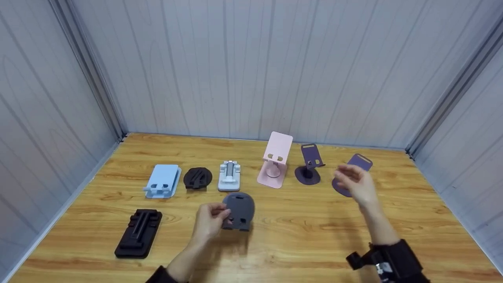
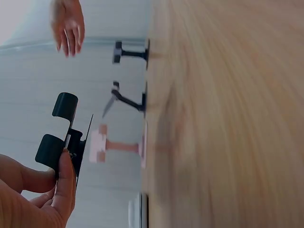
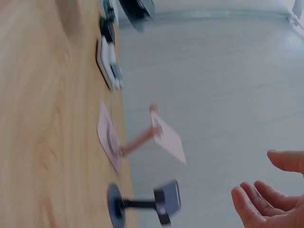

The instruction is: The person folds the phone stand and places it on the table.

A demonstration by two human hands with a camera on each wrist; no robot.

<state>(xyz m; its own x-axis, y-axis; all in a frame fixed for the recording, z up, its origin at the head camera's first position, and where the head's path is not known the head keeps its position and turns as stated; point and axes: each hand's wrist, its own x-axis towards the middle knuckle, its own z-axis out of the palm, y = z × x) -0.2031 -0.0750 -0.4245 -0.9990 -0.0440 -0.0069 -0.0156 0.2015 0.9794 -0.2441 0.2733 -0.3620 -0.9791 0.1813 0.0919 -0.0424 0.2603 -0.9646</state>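
Note:
My left hand pinches a dark grey phone stand by its left edge, thumb on one side and fingers on the other. In the left wrist view the held stand's two curved hooks point away from the thumb, and it is raised above the table. My right hand hovers at the right with nothing in it, thumb apart from loosely bent fingers in the right wrist view. Behind it, partly hidden in the head view, stands a purple phone stand. A second dark purple stand is just left of that.
A pink phone stand stands upright mid-row. Left of it lie folded stands: a white one, a round black one and a light blue one. A black folded stand lies nearer on the wooden table. Pale panels enclose the table.

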